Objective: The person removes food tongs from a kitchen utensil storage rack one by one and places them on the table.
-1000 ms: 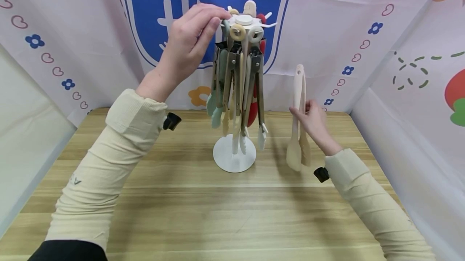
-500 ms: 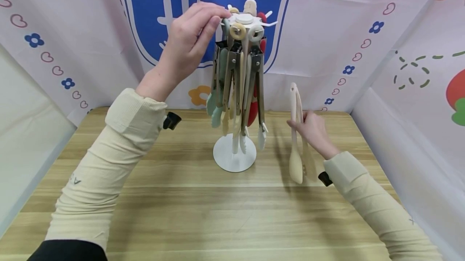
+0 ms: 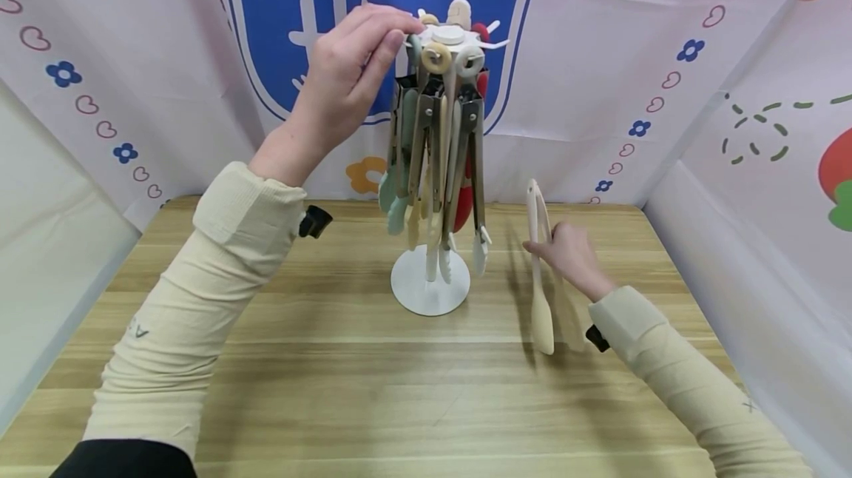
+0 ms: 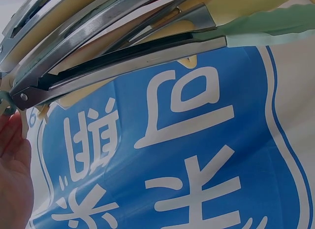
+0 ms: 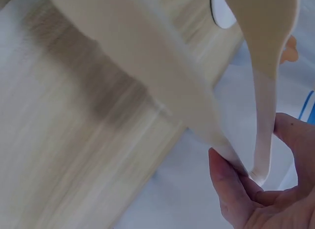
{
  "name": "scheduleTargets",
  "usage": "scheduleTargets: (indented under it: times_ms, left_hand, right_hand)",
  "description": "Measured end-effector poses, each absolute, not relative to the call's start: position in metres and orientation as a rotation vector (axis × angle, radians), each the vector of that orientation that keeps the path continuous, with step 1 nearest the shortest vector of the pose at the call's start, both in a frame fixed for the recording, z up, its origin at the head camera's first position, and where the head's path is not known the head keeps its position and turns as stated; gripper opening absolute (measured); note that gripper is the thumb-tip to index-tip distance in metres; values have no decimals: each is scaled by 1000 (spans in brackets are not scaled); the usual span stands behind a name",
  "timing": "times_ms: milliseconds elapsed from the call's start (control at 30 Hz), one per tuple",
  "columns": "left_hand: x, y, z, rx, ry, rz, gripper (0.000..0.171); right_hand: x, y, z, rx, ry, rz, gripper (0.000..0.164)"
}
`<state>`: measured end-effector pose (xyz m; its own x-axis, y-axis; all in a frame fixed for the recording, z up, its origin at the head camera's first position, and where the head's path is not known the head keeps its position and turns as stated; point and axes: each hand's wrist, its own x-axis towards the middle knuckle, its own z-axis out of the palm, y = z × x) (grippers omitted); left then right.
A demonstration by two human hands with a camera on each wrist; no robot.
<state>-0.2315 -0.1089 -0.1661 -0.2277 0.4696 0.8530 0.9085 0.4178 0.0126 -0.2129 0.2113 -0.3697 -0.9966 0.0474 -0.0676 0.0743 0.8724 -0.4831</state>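
Note:
In the head view my right hand (image 3: 566,260) holds cream-coloured tongs (image 3: 541,315), loop end up, right of a white utensil stand (image 3: 413,287). The right wrist view shows thumb and fingers at the bend of these tongs (image 5: 266,111), whose two arms spread apart. My left hand (image 3: 346,64) touches the left side of the stand's hooked top, its index finger stretched out. Several metal tongs with coloured tips hang around the stand. Among them, green-tipped tongs (image 4: 147,59) hang beside the left hand (image 4: 15,175) in the left wrist view.
Red utensils (image 3: 464,204) hang on the stand's right side. A wooden table (image 3: 426,396) runs under everything, with a printed cloth (image 3: 586,34) behind it and pale side walls left and right.
My right hand has lowered the cream tongs toward the table and slightly nearer to me, and they have turned more edge-on. The left hand and the stand have stayed in place.

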Motion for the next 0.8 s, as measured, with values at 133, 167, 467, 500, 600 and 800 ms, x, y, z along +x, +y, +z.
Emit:
scheduleTargets:
  times_ms: [133,167,467,500,600,800]
  left_hand:
    - [-231,-109,-166,-1177,-1858,-683,24]
    - [-231,-109,-166,-1177,-1857,-683,24]
    - [-231,-109,-166,-1165,-1864,-667,24]
    - [-231,-109,-166,-1162,-1865,-667,25]
    - [-231,-109,-167,-1162,-1865,-671,25]
    - [-231,-108,-166,-1173,-1853,-681,24]
  right_hand:
    - [-212,212,-375,108,2953,-760,38]
    - [-212,212,-376,103,2949,-755,38]
    - [-211,213,-389,100,2921,-636,39]
    - [-210,213,-390,96,2914,-629,39]
    - [-209,212,-392,101,2889,-622,38]
    - [-208,210,-394,82,2875,-608,35]
